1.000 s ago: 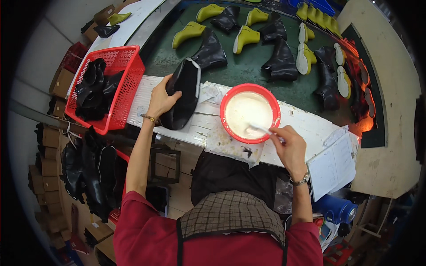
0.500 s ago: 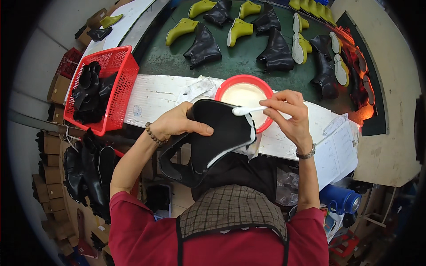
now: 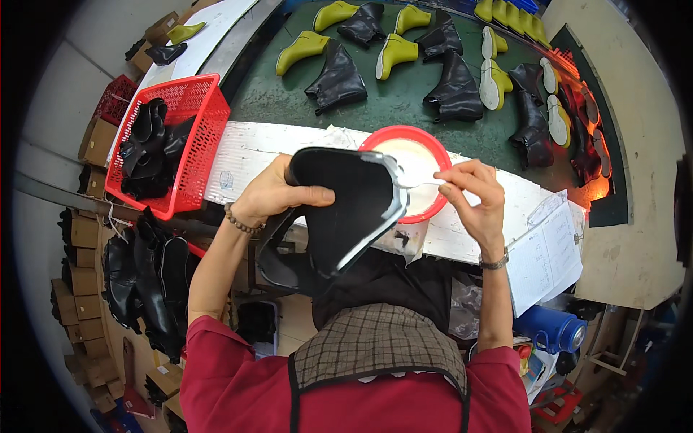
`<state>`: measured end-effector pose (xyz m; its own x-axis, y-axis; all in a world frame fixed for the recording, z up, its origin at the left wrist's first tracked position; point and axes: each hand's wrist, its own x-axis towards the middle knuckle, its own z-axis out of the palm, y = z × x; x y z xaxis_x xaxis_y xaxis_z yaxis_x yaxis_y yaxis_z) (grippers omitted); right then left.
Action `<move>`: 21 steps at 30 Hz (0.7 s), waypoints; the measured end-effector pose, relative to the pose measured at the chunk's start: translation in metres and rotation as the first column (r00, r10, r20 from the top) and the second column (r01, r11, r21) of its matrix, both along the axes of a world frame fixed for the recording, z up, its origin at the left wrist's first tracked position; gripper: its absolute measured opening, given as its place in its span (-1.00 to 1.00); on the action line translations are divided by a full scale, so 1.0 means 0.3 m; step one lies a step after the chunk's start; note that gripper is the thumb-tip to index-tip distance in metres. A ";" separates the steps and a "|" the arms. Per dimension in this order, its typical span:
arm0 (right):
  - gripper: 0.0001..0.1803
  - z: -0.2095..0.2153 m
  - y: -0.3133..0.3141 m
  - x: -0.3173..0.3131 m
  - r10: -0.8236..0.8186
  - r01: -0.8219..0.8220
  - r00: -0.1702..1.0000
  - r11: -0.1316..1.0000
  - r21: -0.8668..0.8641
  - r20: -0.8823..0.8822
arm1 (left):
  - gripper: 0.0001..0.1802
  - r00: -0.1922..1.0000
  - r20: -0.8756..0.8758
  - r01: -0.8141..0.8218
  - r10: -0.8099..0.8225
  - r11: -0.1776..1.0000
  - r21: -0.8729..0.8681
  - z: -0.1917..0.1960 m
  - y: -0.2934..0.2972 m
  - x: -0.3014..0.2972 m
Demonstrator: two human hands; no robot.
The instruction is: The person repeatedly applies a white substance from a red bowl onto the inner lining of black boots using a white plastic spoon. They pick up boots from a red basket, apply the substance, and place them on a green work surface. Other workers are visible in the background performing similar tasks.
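Nearest us, our left hand [image 3: 271, 195] has its grip closed around one black leather boot upper [image 3: 346, 206], holding it tilted above the near edge of the white, glue-smeared tabletop [image 3: 253, 148], its pale-rimmed underside turned up. Our right hand [image 3: 473, 195] pinches one thin white brush [image 3: 419, 180] in a narrow grip, the tip touching the upper's far edge. Just behind the upper sits one round red plastic bowl of white glue [image 3: 426, 155], partly hidden by it. At the right end of the tabletop lies one open white paper notebook [image 3: 545, 252]; one blue flask [image 3: 552, 328] stands below it.

To our left, one red plastic mesh basket [image 3: 198, 144] holds a heap of black uppers, too tangled to count. Beyond the tabletop, the dark green belt [image 3: 404, 94] carries black leather boots [image 3: 336, 79] and yellow-green rubber boot forms [image 3: 303, 50]: we count four of each clearly in the middle; more lie toward the right rim, too bent to count.
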<state>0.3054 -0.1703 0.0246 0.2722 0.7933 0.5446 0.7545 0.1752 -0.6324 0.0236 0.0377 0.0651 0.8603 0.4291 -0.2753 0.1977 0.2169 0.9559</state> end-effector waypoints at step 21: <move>-0.90 -0.094 -0.046 0.006 -0.226 0.357 0.893 0.882 -0.308 0.388 | 0.51 0.886 -0.318 0.202 0.337 0.336 0.920 -0.359 0.027 -0.101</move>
<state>0.3071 -0.1840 -0.0036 0.3778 0.8634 0.3344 0.9092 -0.2776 -0.3103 -0.0068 0.0457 -0.0425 0.7346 0.6761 0.0578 0.6174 -0.7013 0.3563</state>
